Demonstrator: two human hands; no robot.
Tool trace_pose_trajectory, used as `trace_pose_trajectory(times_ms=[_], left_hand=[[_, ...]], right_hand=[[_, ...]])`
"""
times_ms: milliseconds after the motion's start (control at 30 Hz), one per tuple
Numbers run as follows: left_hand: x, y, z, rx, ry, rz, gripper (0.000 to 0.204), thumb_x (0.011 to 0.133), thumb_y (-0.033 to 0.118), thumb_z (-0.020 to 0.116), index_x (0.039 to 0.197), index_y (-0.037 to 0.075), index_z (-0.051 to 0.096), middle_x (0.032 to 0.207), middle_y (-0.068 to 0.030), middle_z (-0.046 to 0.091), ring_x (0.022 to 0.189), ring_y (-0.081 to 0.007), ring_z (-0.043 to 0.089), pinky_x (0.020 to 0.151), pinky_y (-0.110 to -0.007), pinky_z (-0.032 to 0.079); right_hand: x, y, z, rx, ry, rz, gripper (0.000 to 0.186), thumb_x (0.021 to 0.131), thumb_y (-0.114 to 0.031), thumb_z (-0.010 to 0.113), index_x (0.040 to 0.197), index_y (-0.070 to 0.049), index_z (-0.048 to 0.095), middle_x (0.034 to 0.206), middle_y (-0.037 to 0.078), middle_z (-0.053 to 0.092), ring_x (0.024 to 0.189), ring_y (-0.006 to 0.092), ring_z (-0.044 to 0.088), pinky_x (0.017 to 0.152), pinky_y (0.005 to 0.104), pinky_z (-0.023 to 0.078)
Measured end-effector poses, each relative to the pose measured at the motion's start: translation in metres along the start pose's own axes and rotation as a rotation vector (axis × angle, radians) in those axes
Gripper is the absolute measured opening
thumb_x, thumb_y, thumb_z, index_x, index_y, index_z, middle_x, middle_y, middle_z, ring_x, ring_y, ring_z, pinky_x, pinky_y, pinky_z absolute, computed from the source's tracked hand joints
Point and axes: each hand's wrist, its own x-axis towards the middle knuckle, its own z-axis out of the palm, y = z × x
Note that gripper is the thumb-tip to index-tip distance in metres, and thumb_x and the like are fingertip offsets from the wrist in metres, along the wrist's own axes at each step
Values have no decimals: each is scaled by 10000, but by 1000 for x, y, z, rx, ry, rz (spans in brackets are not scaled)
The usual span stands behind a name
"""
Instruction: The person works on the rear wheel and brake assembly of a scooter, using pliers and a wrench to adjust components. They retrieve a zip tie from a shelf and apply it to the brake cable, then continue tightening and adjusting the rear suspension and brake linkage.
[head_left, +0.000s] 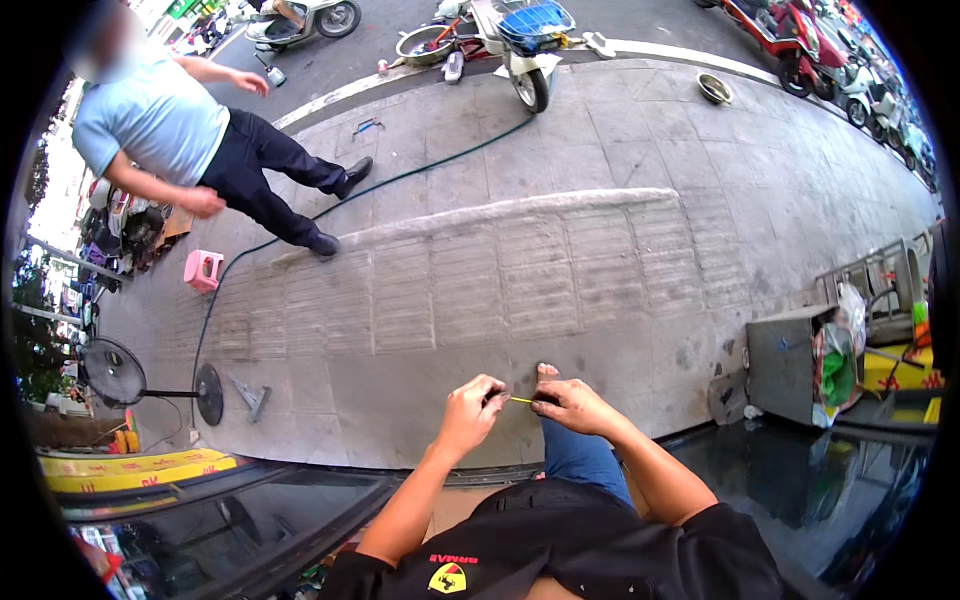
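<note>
Between my two hands stretches a thin yellow strand (520, 400), too small to tell whether it is wire or something else. One end is pinched in the fingers of my left hand (472, 408). My right hand (574, 406) grips the other end, fingertips closed and dark with dirt. Both hands are held in front of my body, above the grey pavement. Beyond the right hand shows my foot (547, 371). What the fingers cover of the strand is hidden.
A person in a light blue shirt (165, 115) walks at the left, near a green hose (430, 163). A pink stool (203, 270) and standing fan (112, 372) are left. A grey metal bin (785, 365) stands right. Scooters (527, 50) line the road.
</note>
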Motion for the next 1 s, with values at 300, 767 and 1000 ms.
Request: trace_pose_trajectory(times_ms=[300, 767, 1000], left_hand=[[147, 7, -152, -473, 398, -155, 85, 860, 59, 574, 867, -24, 553, 725, -29, 575, 659, -83, 538, 630, -236, 468], [443, -68, -392, -873, 531, -190, 76, 876, 99, 564, 874, 24, 555, 744, -8, 549, 650, -84, 518, 599, -235, 439], [623, -46, -528, -180, 480, 112, 124, 831, 78, 604, 919, -7, 580, 817, -47, 586, 749, -138, 558, 665, -253, 442]], right_hand=[[237, -130, -118, 17, -96, -50, 222, 846, -232, 586, 898, -18, 606, 748, 133, 602, 674, 267, 580, 632, 349, 453], [604, -226, -203, -121, 3, -181, 194, 854, -183, 564, 895, 1, 610, 798, 147, 625, 744, 308, 613, 655, 359, 474], [763, -242, -267, -48, 124, -114, 194, 841, -181, 582, 878, 8, 603, 784, 157, 614, 708, 293, 608, 644, 362, 465]])
